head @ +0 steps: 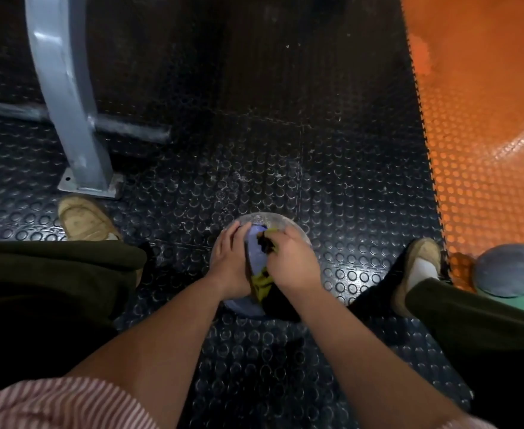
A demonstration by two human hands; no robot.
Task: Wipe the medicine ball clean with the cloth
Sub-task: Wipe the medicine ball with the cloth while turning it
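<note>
Left hand spread, steadying medicine ball | right hand bunching cloth between both hands | advised: firm overlapping strokes, turning ball

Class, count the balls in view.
2. The medicine ball on the floor at centre; a second ball at the right edge, by a shoe. More may be hidden.

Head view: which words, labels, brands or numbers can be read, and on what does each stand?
None can be read. The medicine ball shows no print where the left hand, right hand and cloth leave it bare; the second ball at the right shows none either.
</note>
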